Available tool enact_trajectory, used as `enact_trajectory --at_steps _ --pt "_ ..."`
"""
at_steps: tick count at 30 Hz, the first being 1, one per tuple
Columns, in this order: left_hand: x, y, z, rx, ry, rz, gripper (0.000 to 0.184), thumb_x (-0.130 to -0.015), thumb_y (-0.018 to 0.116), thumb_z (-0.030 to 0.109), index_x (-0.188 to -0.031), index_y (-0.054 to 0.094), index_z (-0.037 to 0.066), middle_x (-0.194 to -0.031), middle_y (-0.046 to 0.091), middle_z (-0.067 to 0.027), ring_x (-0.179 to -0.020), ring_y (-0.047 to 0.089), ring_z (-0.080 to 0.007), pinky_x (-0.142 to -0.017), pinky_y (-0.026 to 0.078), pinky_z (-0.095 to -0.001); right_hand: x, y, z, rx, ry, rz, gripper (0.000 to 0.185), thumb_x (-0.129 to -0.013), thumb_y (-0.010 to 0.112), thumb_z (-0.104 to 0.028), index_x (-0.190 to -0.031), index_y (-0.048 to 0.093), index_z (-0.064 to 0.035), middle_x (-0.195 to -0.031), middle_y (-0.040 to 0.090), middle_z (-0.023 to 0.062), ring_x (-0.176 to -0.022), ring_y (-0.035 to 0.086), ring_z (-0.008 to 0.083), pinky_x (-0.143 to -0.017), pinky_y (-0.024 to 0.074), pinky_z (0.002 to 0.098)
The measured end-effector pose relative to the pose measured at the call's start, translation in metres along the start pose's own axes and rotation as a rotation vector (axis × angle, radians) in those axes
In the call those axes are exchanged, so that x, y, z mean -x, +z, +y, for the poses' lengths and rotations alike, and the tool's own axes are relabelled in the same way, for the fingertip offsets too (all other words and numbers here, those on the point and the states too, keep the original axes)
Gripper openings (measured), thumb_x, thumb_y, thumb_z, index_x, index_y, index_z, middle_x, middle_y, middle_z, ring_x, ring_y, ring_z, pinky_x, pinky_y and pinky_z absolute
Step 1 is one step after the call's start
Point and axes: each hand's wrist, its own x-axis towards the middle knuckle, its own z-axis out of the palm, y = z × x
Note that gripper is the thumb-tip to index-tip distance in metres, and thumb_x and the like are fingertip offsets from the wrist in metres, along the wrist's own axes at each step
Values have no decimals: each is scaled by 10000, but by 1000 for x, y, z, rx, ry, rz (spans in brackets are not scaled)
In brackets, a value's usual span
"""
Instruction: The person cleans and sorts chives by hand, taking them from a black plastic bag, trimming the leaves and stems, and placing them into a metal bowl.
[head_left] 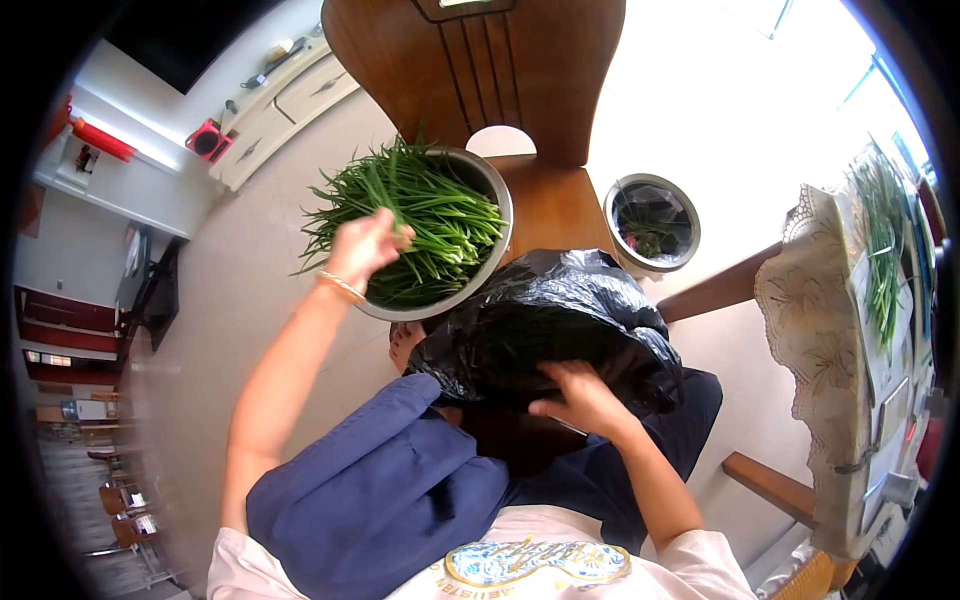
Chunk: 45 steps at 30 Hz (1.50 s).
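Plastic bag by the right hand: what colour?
The plastic bag is shiny black, clearest in the head view.

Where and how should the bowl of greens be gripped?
Probably the right rim, thumb inside and fingers outside, coming from the right: the edge shows bare and curved there, while greens spill over the left side.

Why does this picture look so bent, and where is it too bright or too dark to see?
Head view: bowed edges and black corners suggest a very wide lens; head view, upper right: glare washes out the floor; head view, centre: the black bag glints outside, while shadow hides much of its inside.
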Motion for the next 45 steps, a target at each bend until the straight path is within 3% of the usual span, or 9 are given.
enact_trajectory --at_steps 3,7,12,17,23,29,36,40,45 --pt "10 29 -17 -114 -338 -86 545 -849 550 416 -1139 505 -43 -1073 587 -115 -1001 549 -189 -844 438 -307 12 12 2 270 -96 -75 668 -629 719 -392 -1149 507 -30 -1040 552 172 -1019 496 326 -929 339 440" --pt "46 66 -9 -719 694 188 293 -843 582 198 -1067 565 10 -980 601 -77 -900 568 -193 -787 451 -307 24 23 21 656 -100 -92 334 -708 625 -218 -991 567 -51 -898 590 126 -943 536 276 -906 363 421" --pt "75 96 -8 -1203 1456 -655 429 -741 599 410 -1003 586 70 -988 589 -74 -1013 537 -225 -930 383 -408 24 0 15 462 -87 60 95 -706 524 -79 -796 553 -69 -752 582 92 -662 579 251 -696 449 333" --pt "37 94 -22 -1672 1108 -992 603 -703 509 614 -824 654 42 -973 593 -135 -1190 389 -269 -1065 102 -529 22 -32 -11 469 -59 113 98 -708 554 -61 -796 515 -74 -709 539 68 -626 562 230 -602 445 321" --pt "9 88 29 -2351 865 -298 622 -699 480 644 -831 699 76 -1263 484 -11 -1345 117 -209 -1071 -48 -513 4 -64 -29 382 -31 430 219 -697 545 23 -890 546 -79 -728 535 63 -650 577 235 -582 459 313" --pt "38 94 66 -1909 1007 -81 536 -717 566 509 -898 647 11 -1311 435 -13 -1333 173 -179 -1076 48 -483 -10 -88 -44 338 -143 583 279 -627 546 48 -884 541 -63 -727 532 67 -605 542 234 -565 444 325" --pt "76 109 -27 -1519 1100 -754 891 -550 715 455 -1229 398 -28 -1038 556 -149 -1083 485 -268 -1012 288 -429 11 -49 -19 219 53 320 307 -636 570 40 -924 523 -55 -808 578 101 -666 586 282 -622 472 355" --pt "51 91 -72 -1664 1174 -594 89 -599 560 131 -669 550 78 -591 505 -47 -678 551 -187 -966 365 -398 7 -62 -7 71 -106 30 374 -647 676 -96 -986 551 0 -905 593 186 -838 579 361 -765 463 384" --pt "39 91 -11 -1590 1273 -106 34 -659 521 100 -629 529 84 -609 467 -52 -683 527 -192 -986 336 -449 -5 -81 17 -88 315 -203 583 -750 639 -451 -1085 535 14 -975 589 244 -952 571 334 -832 430 348"
